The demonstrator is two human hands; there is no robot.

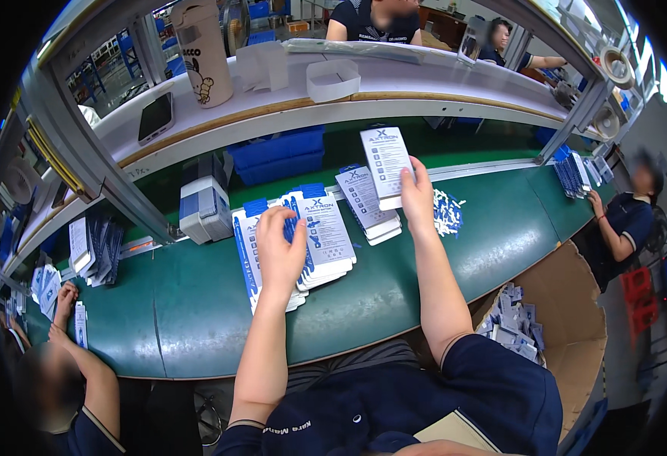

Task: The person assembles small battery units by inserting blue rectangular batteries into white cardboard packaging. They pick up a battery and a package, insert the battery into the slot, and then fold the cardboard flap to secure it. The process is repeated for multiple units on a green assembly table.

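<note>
My right hand [419,199] grips the lower right edge of a flat white-and-grey printed box [384,161], with the thumb on its front. It holds this box tilted over a stack of similar flat boxes [358,196] on the green table. My left hand [279,251] hovers over or rests on two overlapping piles of blue-and-white flat packages. Its fingers are bent, with a gap between them and the thumb. The right pile [324,232] shows more of its printed face; the left pile [244,254] is partly covered by my hand. I cannot tell whether my left fingertips touch a package.
Small white-and-blue scraps [447,213] lie right of my right hand. A bundle of boxes [206,209] stands behind the piles, near a blue bin [279,154]. A shelf [394,97] carries a phone [156,118] and cup [203,57]. A cardboard carton [569,311] stands right; co-workers sit both sides.
</note>
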